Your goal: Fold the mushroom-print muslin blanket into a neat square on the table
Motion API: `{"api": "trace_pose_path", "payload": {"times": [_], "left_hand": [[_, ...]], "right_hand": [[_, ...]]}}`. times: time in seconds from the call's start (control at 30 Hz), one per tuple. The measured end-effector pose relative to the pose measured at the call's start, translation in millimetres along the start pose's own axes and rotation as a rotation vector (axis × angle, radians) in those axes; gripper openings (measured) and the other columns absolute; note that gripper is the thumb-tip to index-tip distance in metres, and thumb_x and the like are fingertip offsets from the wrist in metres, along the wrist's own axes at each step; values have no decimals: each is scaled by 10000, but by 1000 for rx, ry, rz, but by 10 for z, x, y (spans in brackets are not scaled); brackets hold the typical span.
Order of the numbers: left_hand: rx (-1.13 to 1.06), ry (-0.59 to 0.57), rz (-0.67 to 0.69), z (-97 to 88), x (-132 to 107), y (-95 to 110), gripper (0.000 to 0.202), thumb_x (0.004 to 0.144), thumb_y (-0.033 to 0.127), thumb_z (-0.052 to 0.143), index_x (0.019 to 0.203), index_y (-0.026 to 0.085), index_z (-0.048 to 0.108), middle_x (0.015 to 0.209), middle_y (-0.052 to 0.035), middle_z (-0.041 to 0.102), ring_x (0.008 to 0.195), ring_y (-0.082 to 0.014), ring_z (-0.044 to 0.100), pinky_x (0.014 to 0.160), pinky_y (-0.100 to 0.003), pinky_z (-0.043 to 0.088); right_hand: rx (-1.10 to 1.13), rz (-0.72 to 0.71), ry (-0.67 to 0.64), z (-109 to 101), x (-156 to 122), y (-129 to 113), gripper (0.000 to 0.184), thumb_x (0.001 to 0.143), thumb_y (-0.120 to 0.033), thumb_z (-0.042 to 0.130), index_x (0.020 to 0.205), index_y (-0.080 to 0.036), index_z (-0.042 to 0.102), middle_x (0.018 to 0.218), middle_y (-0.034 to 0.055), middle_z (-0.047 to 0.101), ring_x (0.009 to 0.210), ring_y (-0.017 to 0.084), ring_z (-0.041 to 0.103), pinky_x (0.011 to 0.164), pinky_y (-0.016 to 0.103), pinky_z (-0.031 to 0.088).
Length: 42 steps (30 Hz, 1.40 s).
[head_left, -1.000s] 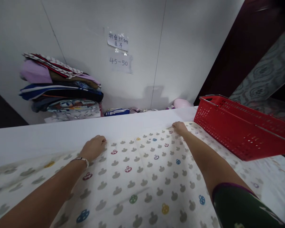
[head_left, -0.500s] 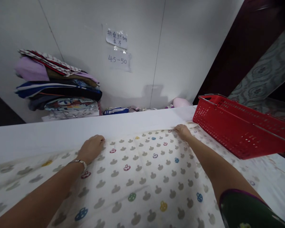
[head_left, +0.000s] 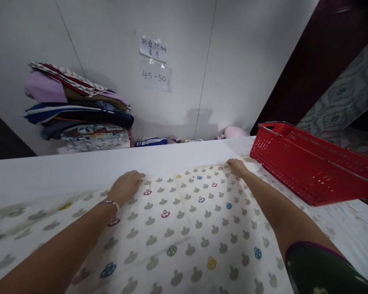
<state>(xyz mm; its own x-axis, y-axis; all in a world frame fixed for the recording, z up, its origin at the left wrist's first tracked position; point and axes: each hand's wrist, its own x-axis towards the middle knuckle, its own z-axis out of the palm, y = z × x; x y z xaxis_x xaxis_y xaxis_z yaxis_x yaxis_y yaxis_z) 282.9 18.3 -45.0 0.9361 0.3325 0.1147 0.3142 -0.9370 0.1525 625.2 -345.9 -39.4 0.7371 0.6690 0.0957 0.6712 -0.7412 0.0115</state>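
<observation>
A cream cloth printed with grey and coloured mushrooms lies spread over the white table in front of me. At its far edge, left of centre, my left hand rests with the fingers stretched out on the fabric; a bracelet circles that wrist. Farther right along the same edge, my right hand pinches the cloth between thumb and fingers, close to the red basket. Fabric continues to the left past my left forearm, and some lies beside the basket.
A stack of folded textiles stands at the back left against the wall. Taped handwritten paper signs hang above the white table. A pink rounded item and small fabric pieces sit behind the table's far edge.
My left hand has slid slightly right along the far edge, and its fingers have straightened. The right hand keeps its pinch with little movement. The view has shifted slightly.
</observation>
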Motion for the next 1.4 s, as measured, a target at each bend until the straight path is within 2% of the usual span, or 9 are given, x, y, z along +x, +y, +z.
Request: {"api": "trace_pose_path", "payload": {"times": [0.13,0.27,0.5,0.7,0.8,0.87,1.0,1.13,1.4], "left_hand": [[48,40,23,-48,-25,41,349,867,246,327,971,216,659,1093,-76,597,975,-224,530,869,-347,391],[46,24,38,-124,-98,44,309,844,221,386,991,247,656,1163,-59,579,1081,-240,481,946,-375,338],[24,1,62,-135,-166,50,264,824,224,395,917,222,642,1036,-80,630,1029,-233,524,927,-362,352],[-276,-144,-113,-218,-117,29,381,854,425,311,1057,229,567,917,-25,664,805,-174,595,706,-259,428],[-363,-286,-102,-307,-43,-35,359,813,464,376,925,238,632,893,2,678,794,-160,600,680,-226,423],[-302,-319,-136,-331,23,-53,329,795,440,404,848,226,648,888,-12,681,785,-171,601,666,-236,416],[-100,-297,-213,-279,135,-3,268,766,365,432,804,208,646,910,-58,667,790,-203,589,634,-277,396],[-33,-232,-184,-204,178,34,237,735,337,454,744,206,651,989,-66,633,848,-207,570,667,-289,401],[9,-188,-239,-169,191,-4,232,740,358,471,798,200,631,968,-70,639,882,-214,573,706,-296,401]], "right_hand": [[17,44,-10,-15,-62,-27,270,783,-109,427,911,-184,653,866,48,673,784,160,591,722,225,399],[48,69,-9,-73,-159,13,268,746,-102,424,841,-180,662,789,36,671,735,156,592,680,212,400],[115,37,-28,-203,-240,63,269,796,-184,414,909,-191,658,888,31,683,807,154,585,704,202,396],[128,51,-107,-218,-196,61,265,849,-340,439,847,-186,655,781,12,671,710,135,580,614,199,386],[76,64,-116,-213,-83,65,256,854,-335,455,848,-172,652,790,36,669,704,141,573,606,212,373],[29,77,-116,-177,24,29,265,871,-343,441,894,-170,641,830,57,668,731,151,574,625,224,372],[-73,86,-117,-17,217,-118,238,875,-331,465,902,-162,630,937,105,646,895,201,560,727,270,376],[-120,86,-93,127,271,-210,262,907,-326,418,939,-157,614,1047,123,602,999,219,526,806,310,362],[-118,14,-95,151,275,-80,337,901,-390,435,1154,-205,558,1143,91,578,1038,193,518,818,269,376]]}}
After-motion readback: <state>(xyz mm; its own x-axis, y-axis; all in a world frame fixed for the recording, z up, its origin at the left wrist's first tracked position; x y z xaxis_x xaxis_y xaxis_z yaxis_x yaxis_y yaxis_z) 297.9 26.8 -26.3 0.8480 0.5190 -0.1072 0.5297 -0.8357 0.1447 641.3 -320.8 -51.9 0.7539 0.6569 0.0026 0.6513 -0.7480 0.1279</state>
